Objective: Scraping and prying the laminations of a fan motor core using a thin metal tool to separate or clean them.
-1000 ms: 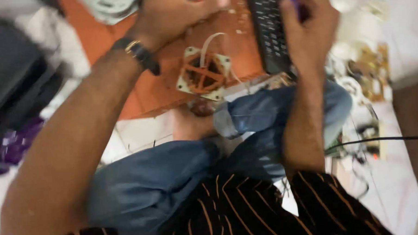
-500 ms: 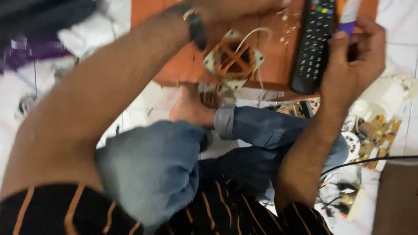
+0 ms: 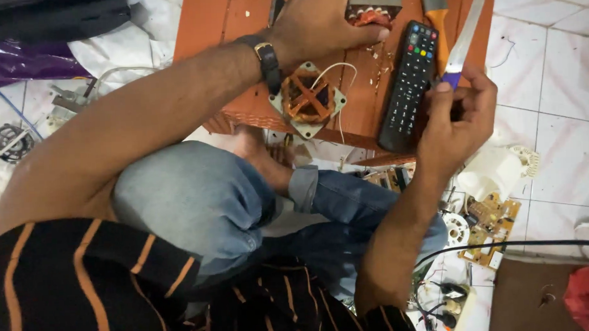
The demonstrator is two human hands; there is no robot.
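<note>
Orange-brown wood makes up the low slatted board across the upper middle of the frame, where both hands work. The left hand, a dark-strapped watch on its wrist, presses down at top centre, fingers closed over a small motor part with red-copper windings and a grey metal frame; how tightly it grips cannot be told. The right hand, at right of centre, is clenched around the purple handle of a long pale flat blade that slants up toward the top edge.

Between the hands lies a black remote control with coloured buttons. Just below the left wrist sits a square pale-framed stator wound with copper wire, white leads trailing from it, untouched. A yellow-handled tool lies beside the remote.

Judging by the wood or wire scraps on the board, some picking at the windings seems done, yet the held part looks intact and the blade is not touching it. Green circuit boards and white plastic parts litter the tiled floor at lower right.
</note>
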